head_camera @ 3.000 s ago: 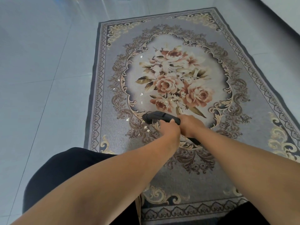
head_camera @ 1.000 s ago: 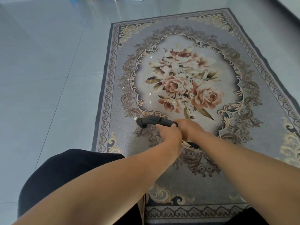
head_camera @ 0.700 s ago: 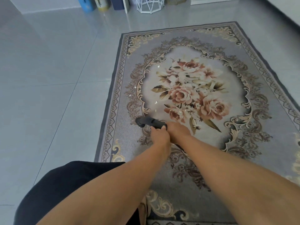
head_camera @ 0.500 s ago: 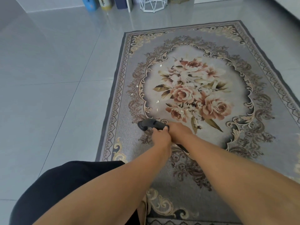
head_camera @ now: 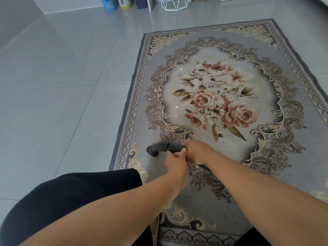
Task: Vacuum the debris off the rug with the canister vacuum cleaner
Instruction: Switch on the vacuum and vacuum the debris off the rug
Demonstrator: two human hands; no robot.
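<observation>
Grey tile floor [head_camera: 62, 86], one floral rug [head_camera: 221, 151], one white wire basket [head_camera: 175, 3] at the far wall. One black vacuum nozzle [head_camera: 160, 148] sits on the rug's near left, your left hand [head_camera: 175, 161] and right hand [head_camera: 197, 151] both curled round it. About five debris flecks [head_camera: 176, 107] lie beyond.

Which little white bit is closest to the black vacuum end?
The lowest scrap, just left of the bottom rose. The other scraps lie farther up the rug from the nozzle.
</observation>
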